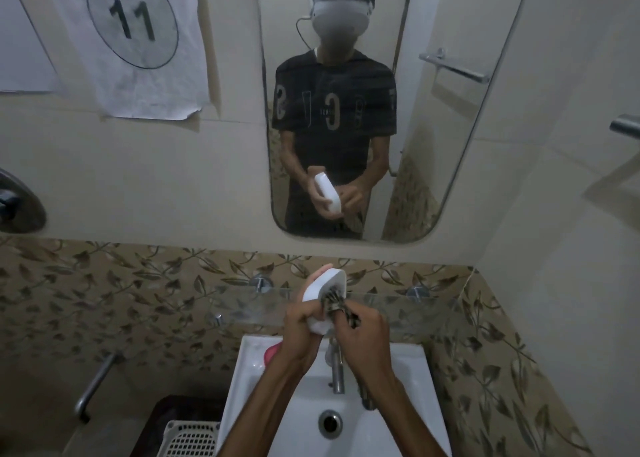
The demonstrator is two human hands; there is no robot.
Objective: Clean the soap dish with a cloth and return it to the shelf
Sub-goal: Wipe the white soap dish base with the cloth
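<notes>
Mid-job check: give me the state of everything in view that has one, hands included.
Soap dish: off the shelf, tilted, held above the sink.
Cloth: bunched, pressed into the dish.
Left hand: grips the dish.
Right hand: grips the cloth.
Glass shelf: no dish on it.
Tap: no water seen running.
Sink: drain open, bowl looks empty of water.
Pink thing: lies on the sink's left rim.

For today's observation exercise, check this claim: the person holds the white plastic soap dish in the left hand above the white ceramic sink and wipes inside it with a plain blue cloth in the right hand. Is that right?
One detail is wrong. The head view shows the cloth is patterned dark and light, not plain blue. The rest stands: the left hand holds the white plastic soap dish above the white ceramic sink, and the right hand wipes inside it.
</notes>
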